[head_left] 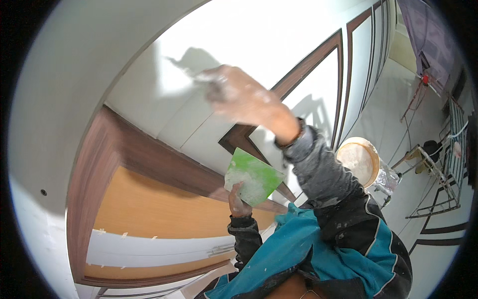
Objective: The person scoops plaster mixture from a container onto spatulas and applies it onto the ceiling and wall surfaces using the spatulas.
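My left hand (239, 202) grips the edge of a flat green board (254, 174), which is smeared with white paste. My right hand (244, 97) reaches up and across, close to the white wall (199, 30), fingers curled and dusted with white. Something small and pale shows at its fingertips, but motion blurs it and I cannot make out its kind. The hand casts a shadow on the wall. Both dark sleeves carry white smudges.
A brown door frame (137, 147) surrounds an orange-brown door panel (149, 207) on the left. An open bucket (372, 149) holding pale material stands at right. Beyond it are a metal-framed rack (450, 149) and a purple cloth (423, 30). Brown mouldings (313, 57) line the wall.
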Action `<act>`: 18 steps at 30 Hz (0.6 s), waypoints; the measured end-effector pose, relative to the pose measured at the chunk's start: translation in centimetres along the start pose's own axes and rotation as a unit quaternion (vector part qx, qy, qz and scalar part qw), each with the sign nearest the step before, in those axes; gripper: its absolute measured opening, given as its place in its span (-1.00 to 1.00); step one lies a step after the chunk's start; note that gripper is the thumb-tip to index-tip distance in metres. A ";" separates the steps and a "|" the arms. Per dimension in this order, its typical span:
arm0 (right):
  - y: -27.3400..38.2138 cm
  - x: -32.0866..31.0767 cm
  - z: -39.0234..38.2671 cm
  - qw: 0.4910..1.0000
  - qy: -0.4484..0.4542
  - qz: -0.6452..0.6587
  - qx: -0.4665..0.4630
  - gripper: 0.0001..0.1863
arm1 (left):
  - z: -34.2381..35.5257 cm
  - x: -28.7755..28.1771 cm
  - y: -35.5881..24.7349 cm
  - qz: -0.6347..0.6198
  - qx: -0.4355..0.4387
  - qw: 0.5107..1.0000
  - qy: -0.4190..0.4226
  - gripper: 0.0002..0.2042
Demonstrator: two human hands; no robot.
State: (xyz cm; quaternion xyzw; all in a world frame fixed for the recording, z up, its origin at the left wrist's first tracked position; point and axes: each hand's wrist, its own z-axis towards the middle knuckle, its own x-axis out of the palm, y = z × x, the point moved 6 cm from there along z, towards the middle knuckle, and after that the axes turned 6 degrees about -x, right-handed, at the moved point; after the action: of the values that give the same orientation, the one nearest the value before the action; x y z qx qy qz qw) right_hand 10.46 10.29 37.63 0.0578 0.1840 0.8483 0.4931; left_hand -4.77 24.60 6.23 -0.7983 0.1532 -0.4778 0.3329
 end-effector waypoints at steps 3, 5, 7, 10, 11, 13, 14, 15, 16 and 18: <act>0.0 -7.1 1.0 0.982 -0.042 -0.181 0.022 -0.67 | -0.5 3.0 -0.5 0.026 0.019 0.999 0.023 -0.73; -1.5 -10.3 3.8 0.903 -0.031 -0.424 0.062 -0.70 | -0.5 3.0 -0.5 0.024 0.018 0.999 0.023 -0.68; -3.2 -14.4 5.9 0.852 -0.097 -0.514 0.022 -0.75 | -0.3 3.5 -0.4 0.031 0.011 0.999 0.033 -0.67; -7.2 -18.0 9.5 0.798 -0.094 -0.595 -0.008 -0.85 | 0.4 1.5 0.0 0.028 0.010 0.999 0.029 -0.66; -7.8 -18.8 10.1 0.792 -0.127 -0.594 -0.060 -0.87 | 0.7 0.6 0.1 0.023 0.008 0.999 0.021 -0.66; -9.7 -20.0 11.3 0.785 -0.158 -0.587 -0.118 -0.88 | -0.1 0.6 -0.2 0.025 0.028 0.999 0.010 -0.66; -11.2 -20.8 11.4 0.768 -0.147 -0.611 -0.123 -0.88 | 0.0 0.3 -0.1 0.030 0.036 0.999 0.000 -0.66; -12.5 -21.9 11.6 0.750 -0.136 -0.634 -0.128 -0.87 | 0.4 -0.6 0.3 0.028 0.029 0.999 0.003 -0.66; -13.4 -22.9 12.0 0.750 -0.134 -0.634 -0.131 -0.87 | 0.4 -2.1 0.3 0.025 0.032 0.999 -0.011 -0.66; -15.1 -24.2 12.8 0.773 -0.108 -0.622 -0.062 -0.84 | 0.1 -4.3 0.4 0.020 0.034 0.999 -0.027 -0.66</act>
State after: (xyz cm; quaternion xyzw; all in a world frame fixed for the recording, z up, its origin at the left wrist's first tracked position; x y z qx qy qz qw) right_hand 38.66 -0.49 45.96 -0.0089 0.0725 0.3544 0.9322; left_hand -6.81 26.79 3.12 -0.7958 0.1434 -0.4546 0.3734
